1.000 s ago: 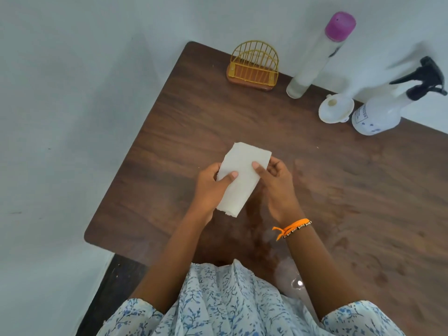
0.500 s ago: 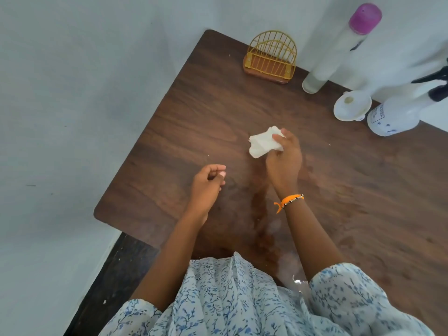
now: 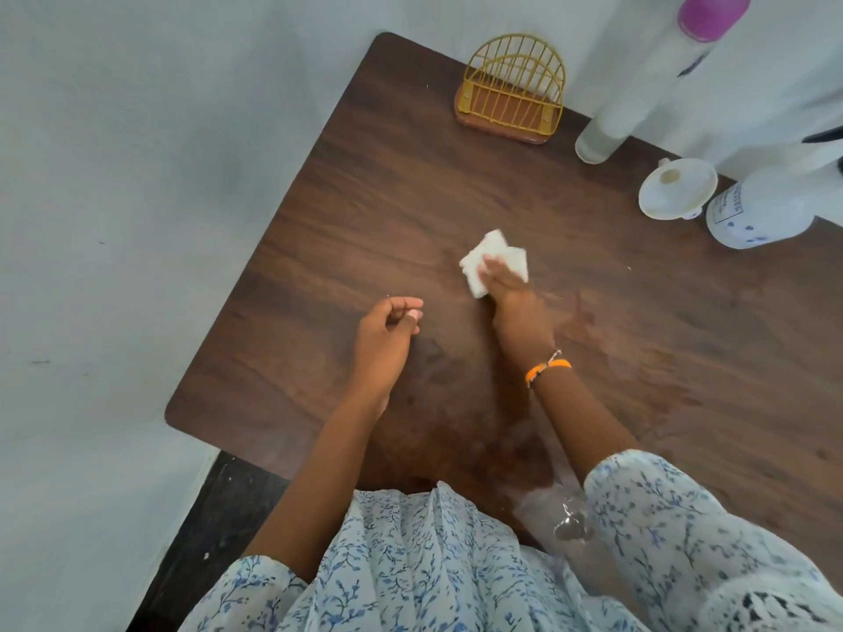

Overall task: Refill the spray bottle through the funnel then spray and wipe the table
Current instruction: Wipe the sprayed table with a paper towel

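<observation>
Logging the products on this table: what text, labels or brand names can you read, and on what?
Spray bottle: a boxed label with printed lines, too small and blurred to read.
Tall bottle with the pink cap: a dark mark near its top, unreadable.
Funnel, wire napkin holder, paper towel: no text.

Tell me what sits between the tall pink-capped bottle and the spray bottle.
The white funnel, lying on the table between the pink-capped bottle and the spray bottle, seen in the head view.
</observation>
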Available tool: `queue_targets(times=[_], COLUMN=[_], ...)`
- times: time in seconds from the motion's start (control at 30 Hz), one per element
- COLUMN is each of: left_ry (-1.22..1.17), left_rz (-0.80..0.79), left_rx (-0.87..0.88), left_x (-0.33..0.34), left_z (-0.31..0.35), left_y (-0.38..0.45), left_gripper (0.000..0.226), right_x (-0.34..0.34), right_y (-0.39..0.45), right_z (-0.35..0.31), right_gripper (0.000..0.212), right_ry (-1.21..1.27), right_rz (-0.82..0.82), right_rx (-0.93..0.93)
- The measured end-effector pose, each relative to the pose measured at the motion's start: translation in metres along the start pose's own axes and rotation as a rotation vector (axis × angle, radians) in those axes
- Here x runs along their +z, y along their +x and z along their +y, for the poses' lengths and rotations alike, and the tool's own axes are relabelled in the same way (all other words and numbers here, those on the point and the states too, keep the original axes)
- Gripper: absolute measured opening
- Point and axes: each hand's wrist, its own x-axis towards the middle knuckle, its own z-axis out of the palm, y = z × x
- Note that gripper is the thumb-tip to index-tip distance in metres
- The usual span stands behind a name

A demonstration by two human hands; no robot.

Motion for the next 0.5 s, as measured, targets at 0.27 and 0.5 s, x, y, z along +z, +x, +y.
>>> queue_targets(times=[0.27, 0.5], left_ry=[-0.010, 0.009], left_rz=[0.085, 0.089], left_rx=[0.017, 0.020], left_x=[0.000, -0.002], left_z=[0.001, -0.002], left_y=[0.008, 0.009], left_gripper=[0.025, 0.029], right_x=[0.016, -0.003], right_y=[0.009, 0.024], right_z=[-0.043, 0.020], right_gripper=[0.045, 0.041], right_ry=[0.222, 0.282], right_rz=[-0.169, 0.084], right_rx=[-0.175, 0.231])
